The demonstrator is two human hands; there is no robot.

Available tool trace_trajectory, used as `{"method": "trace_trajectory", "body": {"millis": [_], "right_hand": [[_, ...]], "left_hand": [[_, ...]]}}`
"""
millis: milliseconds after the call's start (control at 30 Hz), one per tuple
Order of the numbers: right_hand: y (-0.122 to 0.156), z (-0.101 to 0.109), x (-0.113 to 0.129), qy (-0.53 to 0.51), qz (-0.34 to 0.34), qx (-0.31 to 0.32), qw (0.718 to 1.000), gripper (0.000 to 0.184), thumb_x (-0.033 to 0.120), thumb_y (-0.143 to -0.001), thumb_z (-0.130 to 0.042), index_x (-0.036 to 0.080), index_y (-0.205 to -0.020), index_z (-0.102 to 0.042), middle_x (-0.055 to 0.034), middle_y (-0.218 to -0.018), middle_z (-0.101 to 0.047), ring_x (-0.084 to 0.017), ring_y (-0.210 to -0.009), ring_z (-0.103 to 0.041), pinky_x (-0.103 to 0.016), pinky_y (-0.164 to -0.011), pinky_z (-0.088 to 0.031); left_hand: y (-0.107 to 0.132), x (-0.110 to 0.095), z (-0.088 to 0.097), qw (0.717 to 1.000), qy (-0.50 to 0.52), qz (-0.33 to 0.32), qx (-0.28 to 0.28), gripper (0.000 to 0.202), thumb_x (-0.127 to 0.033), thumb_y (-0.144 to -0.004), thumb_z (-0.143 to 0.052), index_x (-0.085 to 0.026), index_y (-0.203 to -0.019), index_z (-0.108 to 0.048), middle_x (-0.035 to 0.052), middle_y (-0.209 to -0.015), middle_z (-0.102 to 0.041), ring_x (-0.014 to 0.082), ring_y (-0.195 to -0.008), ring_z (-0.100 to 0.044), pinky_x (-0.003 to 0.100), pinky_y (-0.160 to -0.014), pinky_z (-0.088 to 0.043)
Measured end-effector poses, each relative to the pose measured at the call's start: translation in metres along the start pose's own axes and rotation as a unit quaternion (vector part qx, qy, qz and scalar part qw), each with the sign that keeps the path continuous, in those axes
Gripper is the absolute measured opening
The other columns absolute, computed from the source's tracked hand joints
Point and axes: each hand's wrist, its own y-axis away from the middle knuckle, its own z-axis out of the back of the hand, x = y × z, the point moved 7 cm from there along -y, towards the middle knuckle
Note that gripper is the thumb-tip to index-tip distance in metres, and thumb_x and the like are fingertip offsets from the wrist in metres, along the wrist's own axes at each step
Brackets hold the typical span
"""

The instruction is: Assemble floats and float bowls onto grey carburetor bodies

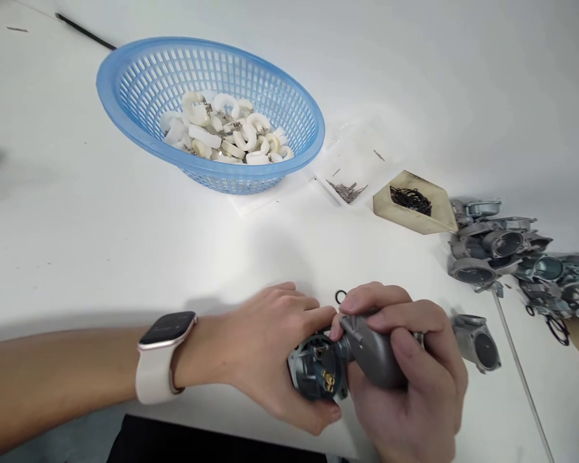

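Observation:
My left hand (275,350), with a watch (168,331) on its wrist, is closed around a carburetor body (313,366). Its open underside faces up and shows brass jets (328,381). Fingers of my right hand (415,386) grip a grey, rounded metal float bowl (379,354). The bowl is tilted at the right side of the body; whether the two touch is hard to tell. A black rubber ring (340,296) lies on the table just beyond my right fingertips.
A blue basket (313,128) holds several white ring-shaped floats (241,132). Right of it lie a clear bag with thin metal pins (346,191) and a cream tray (444,212) of black rubber rings (412,200). Metal bowls (477,273) and carburetor bodies (557,276) are heaped at the right, near a single bowl (476,342).

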Motion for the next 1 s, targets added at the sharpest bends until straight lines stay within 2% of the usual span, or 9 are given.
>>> {"method": "trace_trajectory", "body": {"millis": [100,267,467,700,867,1000], "right_hand": [[0.0,0.002,-0.002,-0.007,-0.004,-0.009,1.0,0.033,0.008,-0.097,-0.04,0.021,-0.093,-0.07,-0.0051,-0.089,-0.065,-0.02,-0.078,-0.063,-0.036,-0.059,-0.056],[0.001,0.004,-0.008,-0.017,-0.034,-0.007,0.999,0.028,0.012,-0.097,-0.042,0.022,-0.092,-0.067,-0.0054,-0.092,-0.068,-0.018,-0.071,-0.063,-0.035,-0.057,-0.056],[-0.001,0.003,0.003,0.047,0.008,-0.011,0.999,0.03,0.007,-0.093,-0.044,0.025,-0.093,-0.068,-0.0045,-0.088,-0.065,-0.021,-0.077,-0.063,-0.035,-0.054,-0.055],[-0.003,0.0,0.004,0.039,0.012,-0.028,0.999,0.031,0.006,-0.093,-0.044,0.024,-0.09,-0.069,-0.0031,-0.085,-0.064,-0.02,-0.076,-0.063,-0.032,-0.054,-0.055],[0.001,0.003,-0.006,-0.03,-0.03,-0.031,0.999,0.028,0.013,-0.096,-0.044,0.021,-0.09,-0.069,-0.0053,-0.089,-0.068,-0.018,-0.071,-0.062,-0.034,-0.057,-0.055],[0.004,0.001,-0.004,-0.025,-0.046,-0.044,0.998,0.024,0.014,-0.094,-0.048,0.021,-0.086,-0.069,-0.0064,-0.087,-0.069,-0.019,-0.072,-0.062,-0.034,-0.057,-0.054]], "left_hand": [[-0.001,-0.001,-0.001,1.0,0.001,0.0,-0.011,0.049,-0.051,-0.059,-0.076,-0.023,-0.084,-0.044,-0.0058,-0.073,-0.061,0.0161,-0.065,-0.059,0.031,-0.066,-0.041],[-0.002,-0.003,0.001,1.0,0.014,0.004,0.011,0.048,-0.048,-0.062,-0.079,-0.023,-0.088,-0.047,-0.0056,-0.074,-0.061,0.0159,-0.065,-0.058,0.031,-0.065,-0.042],[-0.003,-0.002,0.008,0.997,0.045,0.032,0.06,0.05,-0.056,-0.063,-0.081,-0.023,-0.088,-0.054,-0.0057,-0.076,-0.063,0.0157,-0.065,-0.06,0.034,-0.079,-0.046],[-0.002,-0.003,0.003,1.0,0.013,0.018,0.008,0.048,-0.051,-0.061,-0.077,-0.023,-0.088,-0.049,-0.0065,-0.074,-0.062,0.016,-0.065,-0.06,0.032,-0.07,-0.041],[-0.001,-0.002,-0.002,1.0,0.014,0.009,0.011,0.048,-0.048,-0.062,-0.074,-0.023,-0.09,-0.045,-0.0058,-0.073,-0.061,0.0156,-0.063,-0.057,0.031,-0.065,-0.04],[-0.002,-0.003,0.001,1.0,0.013,0.003,0.005,0.048,-0.05,-0.061,-0.073,-0.023,-0.086,-0.042,-0.005,-0.072,-0.058,0.0155,-0.061,-0.053,0.032,-0.068,-0.044]]}}
